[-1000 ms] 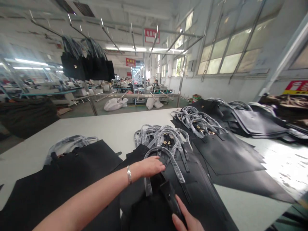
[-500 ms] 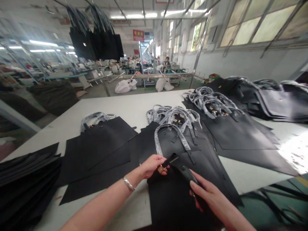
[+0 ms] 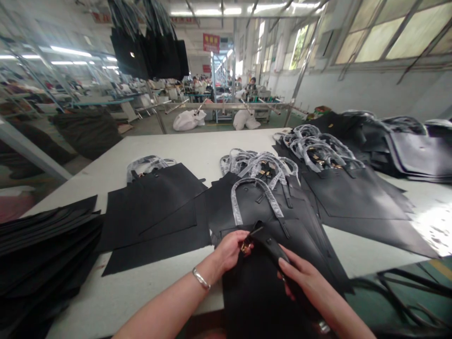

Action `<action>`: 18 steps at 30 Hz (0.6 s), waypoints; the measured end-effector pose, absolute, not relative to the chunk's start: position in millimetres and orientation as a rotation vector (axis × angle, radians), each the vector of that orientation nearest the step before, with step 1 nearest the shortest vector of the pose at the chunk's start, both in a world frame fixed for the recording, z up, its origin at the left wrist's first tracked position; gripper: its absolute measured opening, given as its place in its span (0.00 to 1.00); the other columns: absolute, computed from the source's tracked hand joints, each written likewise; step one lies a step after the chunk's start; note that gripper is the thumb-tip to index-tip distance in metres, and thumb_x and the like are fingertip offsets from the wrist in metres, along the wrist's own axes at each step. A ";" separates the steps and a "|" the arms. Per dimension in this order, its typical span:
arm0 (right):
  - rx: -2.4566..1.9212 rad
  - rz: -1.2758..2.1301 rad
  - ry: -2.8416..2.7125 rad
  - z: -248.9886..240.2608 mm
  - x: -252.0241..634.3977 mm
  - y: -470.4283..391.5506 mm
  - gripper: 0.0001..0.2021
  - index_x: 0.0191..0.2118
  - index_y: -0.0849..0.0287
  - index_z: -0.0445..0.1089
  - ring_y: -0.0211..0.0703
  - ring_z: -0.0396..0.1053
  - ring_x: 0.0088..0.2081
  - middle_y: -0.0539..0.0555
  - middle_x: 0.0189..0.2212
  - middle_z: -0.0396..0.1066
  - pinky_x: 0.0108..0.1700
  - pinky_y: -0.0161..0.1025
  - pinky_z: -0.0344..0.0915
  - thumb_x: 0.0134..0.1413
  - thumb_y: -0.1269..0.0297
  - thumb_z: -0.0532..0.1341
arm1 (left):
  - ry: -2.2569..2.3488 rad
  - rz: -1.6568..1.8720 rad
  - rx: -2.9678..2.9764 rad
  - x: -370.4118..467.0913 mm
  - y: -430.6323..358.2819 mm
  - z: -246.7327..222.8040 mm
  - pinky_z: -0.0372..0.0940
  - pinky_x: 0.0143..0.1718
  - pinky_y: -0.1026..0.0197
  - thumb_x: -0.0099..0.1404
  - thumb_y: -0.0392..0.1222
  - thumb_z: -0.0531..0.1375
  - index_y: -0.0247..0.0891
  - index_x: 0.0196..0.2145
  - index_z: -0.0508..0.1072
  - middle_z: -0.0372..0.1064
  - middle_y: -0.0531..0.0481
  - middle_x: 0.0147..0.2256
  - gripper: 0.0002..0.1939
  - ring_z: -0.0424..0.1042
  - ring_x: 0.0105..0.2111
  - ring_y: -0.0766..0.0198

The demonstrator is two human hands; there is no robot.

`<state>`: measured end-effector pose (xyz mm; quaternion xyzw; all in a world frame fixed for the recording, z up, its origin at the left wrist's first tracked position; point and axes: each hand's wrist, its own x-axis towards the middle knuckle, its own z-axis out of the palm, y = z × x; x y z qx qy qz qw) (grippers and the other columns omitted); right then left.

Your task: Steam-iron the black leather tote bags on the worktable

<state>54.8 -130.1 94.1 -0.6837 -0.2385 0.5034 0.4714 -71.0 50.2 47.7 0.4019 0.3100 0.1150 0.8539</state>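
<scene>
My left hand (image 3: 233, 248), with a silver bracelet at the wrist, pinches a black strap end that carries a small gold-coloured metal piece (image 3: 246, 246). My right hand (image 3: 300, 273) is closed round a long black strap-like piece (image 3: 271, 247) with a small slot. Its far end meets the part at my left fingers. Beneath both hands lies a black flat bag panel (image 3: 254, 296). Just beyond them a handle in clear wrapping (image 3: 256, 183) arches over a pile of black panels.
On the pale table (image 3: 169, 278) lie black panels with wrapped handles (image 3: 158, 207) at the left and more (image 3: 356, 193) at the right. Stacked black sheets (image 3: 42, 254) fill the near left. Black bags (image 3: 148, 52) hang above a metal rail.
The view has shifted, so the table things appear slightly right and higher. My left hand has come closer to the black piece in my right hand, and the gold-coloured metal has turned.
</scene>
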 end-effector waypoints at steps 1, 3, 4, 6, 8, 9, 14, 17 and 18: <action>-1.695 1.179 -0.570 94.0 55.6 -131.0 0.40 0.66 0.57 0.52 0.36 0.65 0.21 0.47 0.27 0.67 0.23 0.34 0.62 0.52 0.45 0.61 | 0.655 0.262 0.809 -70.3 46.1 45.8 0.59 0.23 0.69 0.51 0.36 0.66 0.31 0.34 0.70 0.66 0.49 0.26 0.13 0.64 0.22 0.71; -1.723 1.110 -0.557 95.3 58.0 -134.2 0.41 0.67 0.58 0.51 0.36 0.65 0.22 0.48 0.28 0.67 0.23 0.34 0.62 0.52 0.44 0.60 | 0.679 0.343 0.769 -68.8 36.3 40.2 0.60 0.25 0.68 0.46 0.32 0.68 0.33 0.38 0.68 0.65 0.52 0.27 0.20 0.65 0.23 0.71; -1.731 1.103 -0.552 96.2 59.1 -137.2 0.41 0.67 0.58 0.51 0.36 0.65 0.22 0.48 0.28 0.67 0.23 0.34 0.62 0.52 0.43 0.60 | 0.701 0.404 0.782 -68.1 31.0 36.9 0.60 0.26 0.68 0.44 0.31 0.69 0.33 0.39 0.67 0.65 0.52 0.28 0.24 0.65 0.24 0.70; -1.740 1.132 -0.536 97.4 60.1 -146.2 0.42 0.67 0.58 0.51 0.37 0.65 0.21 0.48 0.27 0.67 0.23 0.34 0.62 0.51 0.42 0.61 | 0.734 0.514 0.869 -66.7 21.1 30.4 0.62 0.28 0.67 0.40 0.29 0.70 0.34 0.39 0.67 0.65 0.52 0.30 0.27 0.67 0.27 0.68; -1.742 1.179 -0.510 97.1 59.0 -157.1 0.43 0.67 0.58 0.50 0.37 0.65 0.21 0.48 0.27 0.68 0.23 0.34 0.62 0.50 0.42 0.61 | 0.732 0.569 0.952 -65.9 13.9 25.5 0.64 0.30 0.66 0.40 0.29 0.70 0.34 0.38 0.67 0.67 0.50 0.32 0.26 0.68 0.30 0.66; -1.744 1.207 -0.498 96.4 57.7 -162.2 0.44 0.68 0.57 0.49 0.37 0.65 0.21 0.48 0.27 0.68 0.23 0.34 0.62 0.50 0.42 0.61 | 0.719 0.583 0.981 -65.7 11.6 23.8 0.65 0.31 0.65 0.41 0.29 0.69 0.33 0.37 0.67 0.68 0.49 0.32 0.24 0.69 0.32 0.65; -1.713 1.315 -0.511 93.1 50.7 -167.0 0.41 0.67 0.53 0.51 0.36 0.66 0.21 0.48 0.28 0.68 0.23 0.33 0.61 0.51 0.44 0.61 | 0.676 0.559 1.074 -67.3 8.3 19.7 0.64 0.31 0.65 0.43 0.30 0.67 0.32 0.37 0.70 0.71 0.48 0.30 0.20 0.69 0.30 0.65; -1.704 1.276 -0.538 95.0 49.3 -155.8 0.38 0.66 0.54 0.52 0.35 0.66 0.21 0.48 0.28 0.68 0.23 0.33 0.61 0.54 0.45 0.60 | 0.664 0.530 1.111 -67.7 8.2 18.9 0.63 0.29 0.65 0.45 0.31 0.65 0.31 0.37 0.72 0.72 0.47 0.30 0.19 0.69 0.29 0.65; -1.709 1.234 -0.544 96.0 49.6 -152.8 0.37 0.66 0.55 0.53 0.35 0.65 0.21 0.48 0.28 0.68 0.23 0.33 0.61 0.54 0.45 0.60 | 0.660 0.535 1.107 -67.5 8.0 18.7 0.63 0.30 0.65 0.45 0.31 0.65 0.31 0.38 0.72 0.73 0.47 0.31 0.19 0.70 0.29 0.65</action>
